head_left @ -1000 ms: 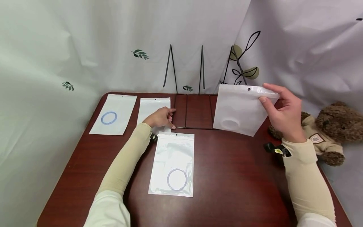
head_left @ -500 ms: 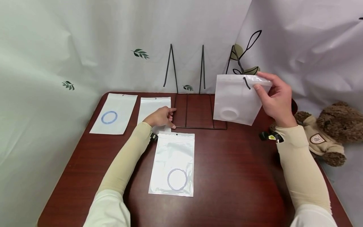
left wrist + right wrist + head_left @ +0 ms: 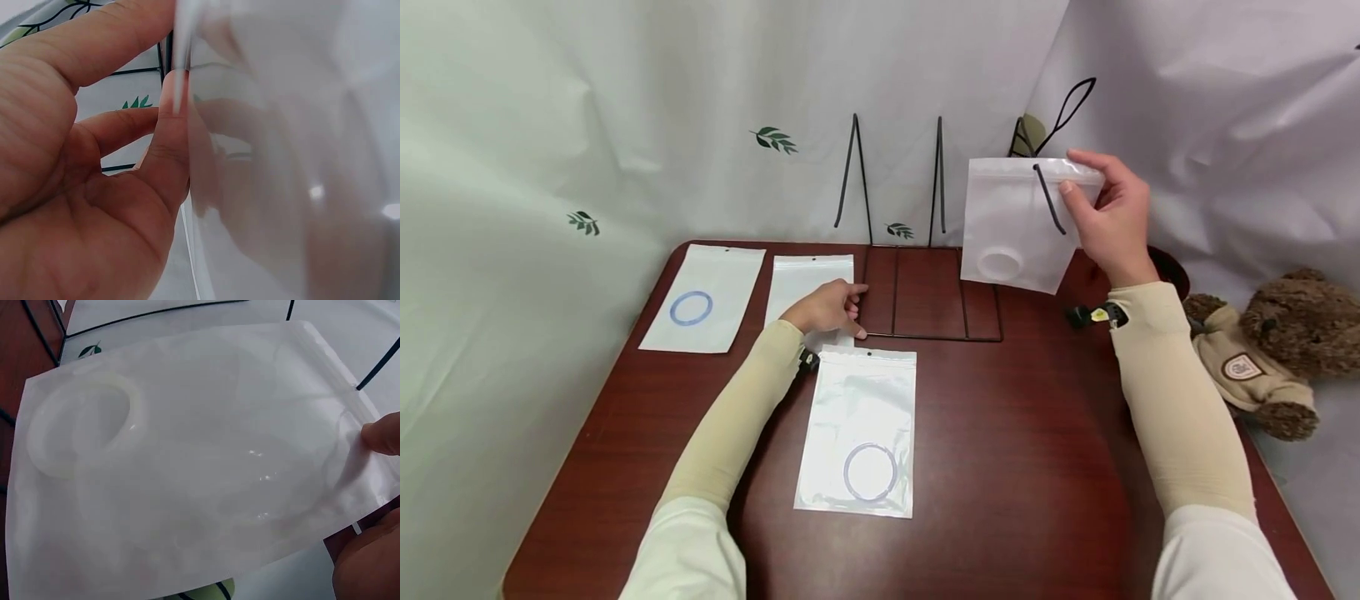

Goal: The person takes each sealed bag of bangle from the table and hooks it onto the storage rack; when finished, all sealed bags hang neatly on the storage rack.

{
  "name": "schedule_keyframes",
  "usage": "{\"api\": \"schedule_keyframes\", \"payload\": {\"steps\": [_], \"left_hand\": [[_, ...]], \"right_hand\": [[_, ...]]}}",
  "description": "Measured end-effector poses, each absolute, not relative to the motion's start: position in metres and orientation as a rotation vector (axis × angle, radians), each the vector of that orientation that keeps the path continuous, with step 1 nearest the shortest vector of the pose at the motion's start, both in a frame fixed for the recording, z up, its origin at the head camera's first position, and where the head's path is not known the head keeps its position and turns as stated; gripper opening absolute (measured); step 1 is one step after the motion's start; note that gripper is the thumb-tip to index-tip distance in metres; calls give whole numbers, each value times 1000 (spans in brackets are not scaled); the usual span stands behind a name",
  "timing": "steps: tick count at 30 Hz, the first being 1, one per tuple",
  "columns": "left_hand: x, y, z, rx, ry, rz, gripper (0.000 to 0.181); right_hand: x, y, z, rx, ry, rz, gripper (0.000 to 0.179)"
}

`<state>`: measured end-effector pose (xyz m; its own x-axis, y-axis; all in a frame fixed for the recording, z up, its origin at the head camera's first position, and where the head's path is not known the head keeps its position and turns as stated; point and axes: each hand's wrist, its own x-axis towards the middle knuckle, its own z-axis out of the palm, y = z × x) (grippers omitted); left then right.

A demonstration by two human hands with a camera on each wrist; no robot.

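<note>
My right hand [image 3: 1112, 212] pinches the top right corner of a white zip bag [image 3: 1000, 208] with a ring shape showing through it. The rightmost prong of the black wire rack [image 3: 925, 338] passes through the bag's hole; in the right wrist view a dark wire meets the bag [image 3: 200, 456] near my thumb [image 3: 382, 434]. With thumb and forefinger, my left hand [image 3: 827, 308] holds the left side of the rack's base. Beneath that hand lies another white bag [image 3: 793, 275], partly hidden. A glossy pale surface fills the right of the left wrist view, beside my fingers [image 3: 169, 144].
A white bag with a blue ring [image 3: 718, 300] lies at the left of the brown table [image 3: 1022, 467]. Another ringed bag [image 3: 865, 425] lies in front of the rack. The other two prongs [image 3: 942, 175] bear nothing. A teddy bear [image 3: 1262, 358] sits at the right.
My right hand has moved up and left with its bag, and the right prong has gone through the bag's hole. The left hand has stayed at the rack's base.
</note>
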<state>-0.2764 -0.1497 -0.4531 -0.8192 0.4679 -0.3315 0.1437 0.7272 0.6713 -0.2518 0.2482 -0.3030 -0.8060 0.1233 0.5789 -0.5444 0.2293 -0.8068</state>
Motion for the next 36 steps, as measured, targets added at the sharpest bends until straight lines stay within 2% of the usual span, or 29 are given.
{"api": "schedule_keyframes", "payload": {"steps": [7,13,25,36], "left_hand": [[-276,-150,-455,469,2444,894,100],[-277,-147,-456,483,2450,888,100],[-278,-147,-455,485,2448,862,100],[-279,-147,-454,480,2438,869,101]], "right_hand": [[-288,254,-310,302,-1998,1645,34],[-298,255,-307,270,-2031,1621,34],[-293,263,-299,260,-2062,1603,37],[-257,271,-293,193,-1931,1482,29]]}}
